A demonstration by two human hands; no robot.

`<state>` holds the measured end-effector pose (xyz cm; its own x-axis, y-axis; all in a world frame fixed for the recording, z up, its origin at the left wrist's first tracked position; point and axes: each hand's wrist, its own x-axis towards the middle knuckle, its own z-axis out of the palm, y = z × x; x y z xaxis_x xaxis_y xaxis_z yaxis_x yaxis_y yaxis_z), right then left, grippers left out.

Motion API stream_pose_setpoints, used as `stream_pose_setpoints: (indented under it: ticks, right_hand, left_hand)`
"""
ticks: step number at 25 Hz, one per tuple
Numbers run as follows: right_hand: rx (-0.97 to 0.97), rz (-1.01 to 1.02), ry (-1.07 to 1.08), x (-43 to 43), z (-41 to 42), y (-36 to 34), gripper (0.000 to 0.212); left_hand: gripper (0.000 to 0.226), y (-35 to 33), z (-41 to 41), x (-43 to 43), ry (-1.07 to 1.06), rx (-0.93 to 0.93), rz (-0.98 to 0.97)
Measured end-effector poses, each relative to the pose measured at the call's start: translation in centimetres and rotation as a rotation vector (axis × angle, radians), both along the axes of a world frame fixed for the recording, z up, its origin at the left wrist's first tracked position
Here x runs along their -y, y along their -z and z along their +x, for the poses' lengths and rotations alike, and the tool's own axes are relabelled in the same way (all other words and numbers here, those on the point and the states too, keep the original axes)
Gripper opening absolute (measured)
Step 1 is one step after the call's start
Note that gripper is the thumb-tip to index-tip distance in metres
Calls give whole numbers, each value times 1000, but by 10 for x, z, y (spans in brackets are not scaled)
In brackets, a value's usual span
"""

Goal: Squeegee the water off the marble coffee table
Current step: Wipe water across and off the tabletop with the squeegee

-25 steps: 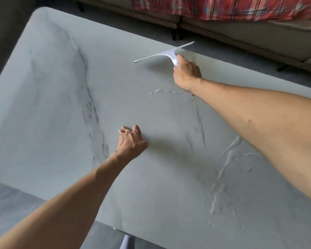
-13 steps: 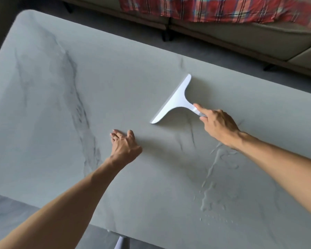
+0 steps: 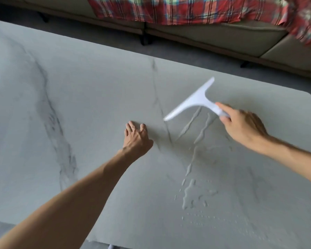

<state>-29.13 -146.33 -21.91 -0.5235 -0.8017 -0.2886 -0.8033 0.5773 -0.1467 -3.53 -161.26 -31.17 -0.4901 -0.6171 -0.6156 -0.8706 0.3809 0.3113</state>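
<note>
One squeegee (image 3: 192, 103) gripped in my right hand (image 3: 244, 126), left hand (image 3: 136, 137) open on one marble table (image 3: 79, 105), two water streaks (image 3: 189, 123)

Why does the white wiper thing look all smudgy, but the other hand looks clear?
Head view: the squeegee and the right hand gripping its handle are smeared by motion blur; same view: the left hand resting on the table looks sharp, shadows are faint, and the water shows as pale streaks.

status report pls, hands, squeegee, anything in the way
Right hand grips squeegee handle. Left hand rests on marble table. Water streaks beside blade, puddle nearer the front edge. Nothing seen blocking the blade.
</note>
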Motion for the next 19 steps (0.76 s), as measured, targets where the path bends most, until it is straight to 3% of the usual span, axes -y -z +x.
stream_pose_setpoints:
  ticks: [4, 8, 19]
  right_hand:
    - [121, -29, 90, 119, -31, 19, 13]
    - [154, 6, 168, 158, -37, 51, 37]
    - [68, 63, 120, -101, 7, 40, 51]
  left_hand:
    - [41, 5, -9, 14, -7, 36, -2]
    - [43, 10, -7, 10, 24, 82, 48]
    - [47, 4, -12, 1, -17, 132, 68]
